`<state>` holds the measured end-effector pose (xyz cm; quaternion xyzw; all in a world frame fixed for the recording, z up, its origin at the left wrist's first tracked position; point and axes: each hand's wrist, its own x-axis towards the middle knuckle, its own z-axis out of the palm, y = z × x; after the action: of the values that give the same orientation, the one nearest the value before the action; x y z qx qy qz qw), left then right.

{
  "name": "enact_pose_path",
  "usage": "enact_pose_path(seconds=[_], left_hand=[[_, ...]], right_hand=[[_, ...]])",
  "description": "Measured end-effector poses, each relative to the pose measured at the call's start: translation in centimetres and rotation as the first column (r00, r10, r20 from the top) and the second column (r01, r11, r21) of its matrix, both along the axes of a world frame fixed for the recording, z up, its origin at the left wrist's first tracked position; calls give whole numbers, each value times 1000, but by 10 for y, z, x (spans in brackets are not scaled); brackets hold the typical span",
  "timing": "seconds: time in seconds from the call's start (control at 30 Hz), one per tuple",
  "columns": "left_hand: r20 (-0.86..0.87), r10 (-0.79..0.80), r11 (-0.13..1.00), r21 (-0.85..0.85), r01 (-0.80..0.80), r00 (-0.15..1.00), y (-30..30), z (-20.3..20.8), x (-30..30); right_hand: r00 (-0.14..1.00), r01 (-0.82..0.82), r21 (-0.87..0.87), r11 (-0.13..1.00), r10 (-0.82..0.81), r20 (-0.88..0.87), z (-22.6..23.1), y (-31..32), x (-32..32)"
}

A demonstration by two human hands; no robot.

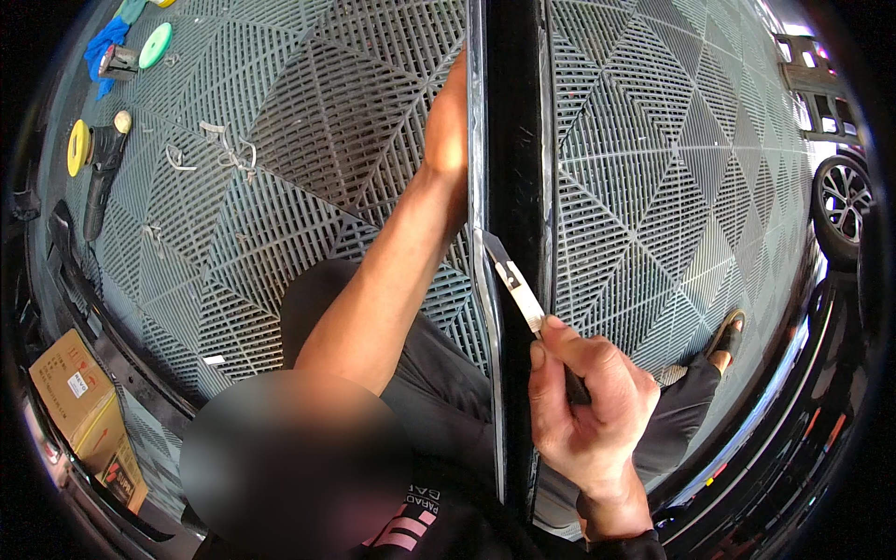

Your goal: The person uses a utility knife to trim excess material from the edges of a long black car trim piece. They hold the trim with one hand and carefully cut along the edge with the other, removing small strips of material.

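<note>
A long black panel (pixel 519 121), seen edge-on, runs from the top of the view down between my arms. My right hand (pixel 597 392) is closed around a snap-off utility knife (pixel 525 301), thumb and forefinger near the front of its handle. The dark blade is out, its tip at the panel's left rim (pixel 480 233). My left hand (pixel 450 131) reaches forward along the panel's left side. Its fingers disappear behind the rim, so their grip is hidden.
Grey slatted tiles (pixel 644 187) cover the floor, with pale trimmed scraps (pixel 229 147) at left. A polishing machine (pixel 105 168), a green pad (pixel 156 45) and a blue cloth (pixel 103 47) lie there. Cardboard boxes (pixel 79 392) stand lower left; a car wheel (pixel 842 201) is far right.
</note>
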<state>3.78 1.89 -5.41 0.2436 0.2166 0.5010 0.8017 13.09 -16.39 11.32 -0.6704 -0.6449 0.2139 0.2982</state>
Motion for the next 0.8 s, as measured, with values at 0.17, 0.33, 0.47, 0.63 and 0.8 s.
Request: enact_pose_path(seconds=[0.17,0.33,0.47,0.63,0.8], left_hand=[[-162,47,995,96,-32,986,-1,-1,0],[-90,21,999,48,-17,996,-3,5,-1],[-115,26,999,33,-23,993,-2,5,-1],[-141,30,999,19,-27,990,-4,7,0],[-151,29,999,-20,-33,988,-3,12,1]], right_hand=[[992,117,0,993,-117,-51,-2,0,-5],[998,46,21,999,-45,-34,-5,-7,-5],[998,36,-2,999,-36,-42,-2,-9,-4],[987,132,5,991,-131,-93,-6,-7,-8],[995,86,-34,996,-88,-46,-1,-10,-6]])
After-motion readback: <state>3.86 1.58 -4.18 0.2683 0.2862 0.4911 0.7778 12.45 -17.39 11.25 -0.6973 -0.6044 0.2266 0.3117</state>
